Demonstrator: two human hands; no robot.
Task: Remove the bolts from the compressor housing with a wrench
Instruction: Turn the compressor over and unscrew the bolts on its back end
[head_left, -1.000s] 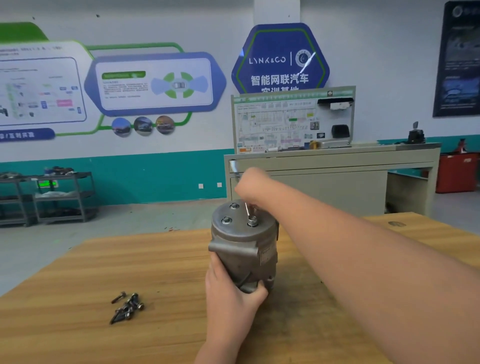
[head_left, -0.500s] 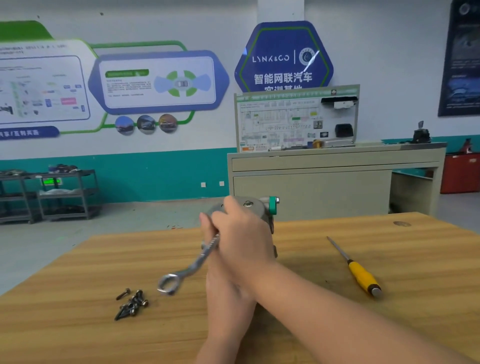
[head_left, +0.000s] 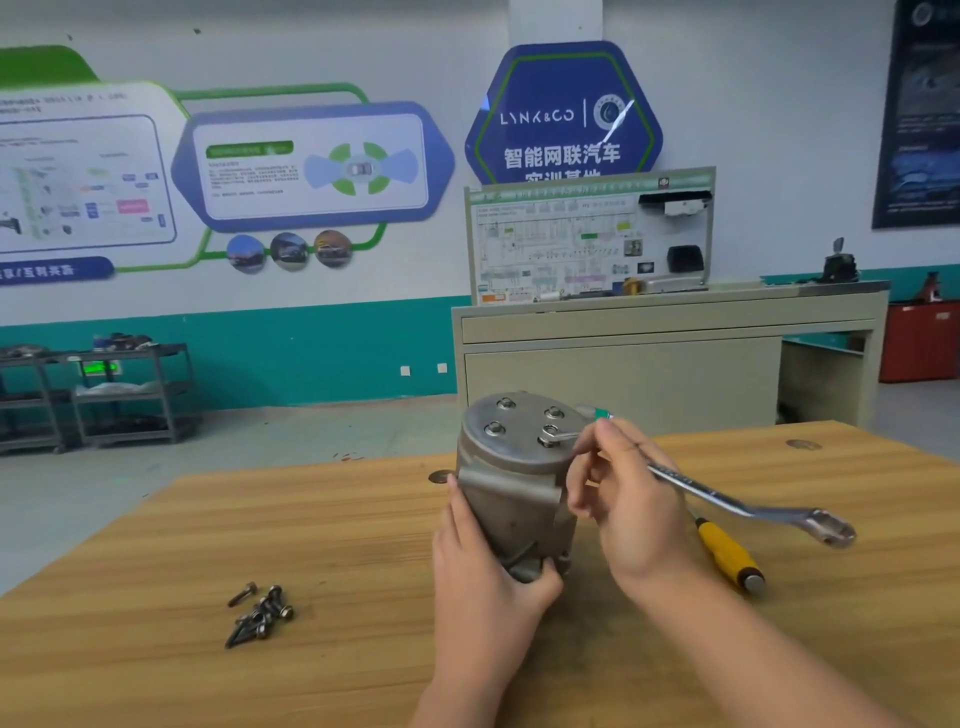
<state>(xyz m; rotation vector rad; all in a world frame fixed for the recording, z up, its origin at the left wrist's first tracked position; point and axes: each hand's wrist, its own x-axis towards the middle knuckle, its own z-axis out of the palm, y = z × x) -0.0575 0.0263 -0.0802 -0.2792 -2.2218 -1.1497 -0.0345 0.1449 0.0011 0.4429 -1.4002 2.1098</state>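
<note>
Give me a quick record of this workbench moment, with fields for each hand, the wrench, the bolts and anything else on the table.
left hand: grips the lower side of the compressor housing, steadying it upright
right hand: holds the wrench near its working end
wrench: one end on the near-right bolt on the housing top, handle angled out to the right
bolts in housing top: four visible
loose bolts: small pile on the wooden table, left of housing
other tool: yellow-handled screwdriver on the table, right of housing
</note>
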